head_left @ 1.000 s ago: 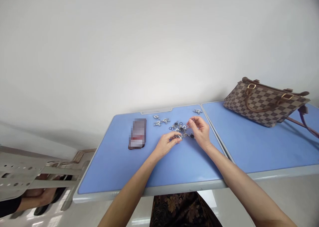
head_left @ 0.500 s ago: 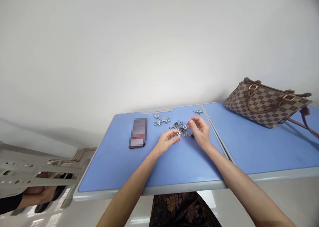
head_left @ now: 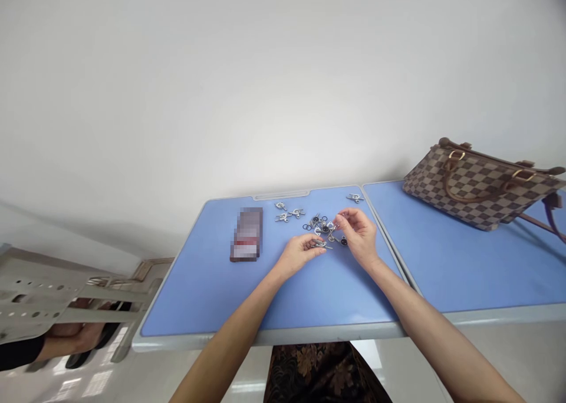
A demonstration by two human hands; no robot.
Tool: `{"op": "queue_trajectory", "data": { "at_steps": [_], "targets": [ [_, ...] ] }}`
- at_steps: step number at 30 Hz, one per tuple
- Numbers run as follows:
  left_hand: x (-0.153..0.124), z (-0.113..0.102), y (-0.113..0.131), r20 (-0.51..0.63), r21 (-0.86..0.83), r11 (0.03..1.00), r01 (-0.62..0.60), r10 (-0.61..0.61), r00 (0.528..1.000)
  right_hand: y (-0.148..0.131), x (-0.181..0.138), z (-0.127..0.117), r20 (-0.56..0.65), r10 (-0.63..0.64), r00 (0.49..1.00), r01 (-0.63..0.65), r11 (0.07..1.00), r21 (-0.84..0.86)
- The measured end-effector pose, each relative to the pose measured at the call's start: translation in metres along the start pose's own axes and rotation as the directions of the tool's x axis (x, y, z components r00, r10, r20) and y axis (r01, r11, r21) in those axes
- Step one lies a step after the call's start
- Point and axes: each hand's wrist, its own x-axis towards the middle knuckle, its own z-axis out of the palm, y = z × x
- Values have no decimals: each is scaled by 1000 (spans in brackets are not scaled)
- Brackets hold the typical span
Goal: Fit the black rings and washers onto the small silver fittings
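Note:
A loose heap of small metal bag fittings (head_left: pixel 320 226), with rings, clasps and dark snaps, lies on the blue tabletop. My left hand (head_left: pixel 299 254) pinches a small silver clasp (head_left: pixel 322 245) at the near edge of the heap. My right hand (head_left: pixel 359 234) reaches in from the right, its thumb and forefinger closed on a small metal fitting (head_left: pixel 336 222) at the heap's right side. A few similar clasps (head_left: pixel 288 214) lie apart at the far side, and another (head_left: pixel 355 198) sits near the far corner.
A phone in a dark case (head_left: pixel 246 235), blurred on its face, lies left of the heap. A checkered brown handbag (head_left: pixel 481 186) stands on the adjoining blue table (head_left: pixel 460 261). At lower left, another person's hand (head_left: pixel 75 332) shows beside a perforated metal shelf (head_left: pixel 39 291).
Both hands stay at the heap with small shifts, the left hand moving slightly right. The whole view drifts a little, so the table and handbag sit further right.

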Motion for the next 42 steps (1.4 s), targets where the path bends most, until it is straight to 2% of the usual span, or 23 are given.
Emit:
{"op": "queue_trajectory", "data": {
  "at_steps": [4,8,19,24,31,35,39,42],
  "targets": [
    [-1,1,2,-23,95,995,16,-14,1000,-2,-3,4,72,74,995,-79,994,74],
    [-5,2,11,-40,248,969,16,-7,999,-2,-5,7,103,114,988,-121,990,69],
    [-8,3,15,-77,361,932,-9,39,996,-2,-5,7,72,93,993,-96,994,49],
    [-8,4,16,-47,435,896,-91,124,991,-3,-5,6,113,82,990,-85,996,27],
    [-8,3,17,64,521,832,-193,187,980,-4,-4,2,287,35,957,-9,996,-94],
    [-7,3,16,37,584,791,-181,197,980,-3,-5,0,369,-60,928,120,982,-143],
    [-4,1,14,14,581,802,-138,159,987,-3,-6,-3,472,-119,874,241,948,-208],
    [-3,-1,11,6,569,810,-139,165,986,-6,-5,-5,513,-134,848,285,931,-229]
  ]
}}
